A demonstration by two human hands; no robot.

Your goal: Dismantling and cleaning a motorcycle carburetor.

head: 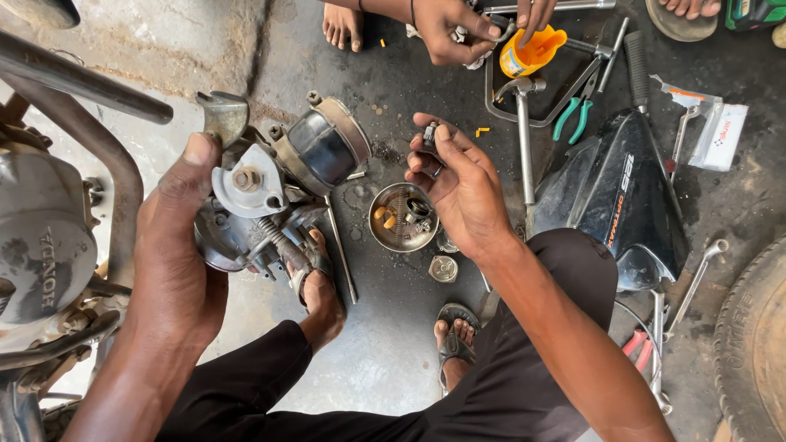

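Carburetor [262, 205] sitting up high in the left hand [176, 245], thumb pressing along its top edge and fingers wrapping underneath, a firm grasp holding it out over the grey floor [385, 360] just beside the motorcycle engine [45, 245]. Right hand [463, 184] is hovering nearby, pinching a small dark part [431, 133] between thumb and fingertips, raised above a round metal bowl [401, 217] that is holding a spring and a few little brass pieces. A small cap [443, 268] is lying on the floor just below the bowl. Further up, another person's hands [458, 29] are working on something small next to an orange bottle [530, 51]. Green-handled pliers [573, 110] and a hammer [524, 123] are lying between that person and the bowl, with a black side panel [618, 192] resting to the right and a tyre [757, 344] showing at the frame's edge. The person's sandalled foot [454, 331] is planted below the bowl.
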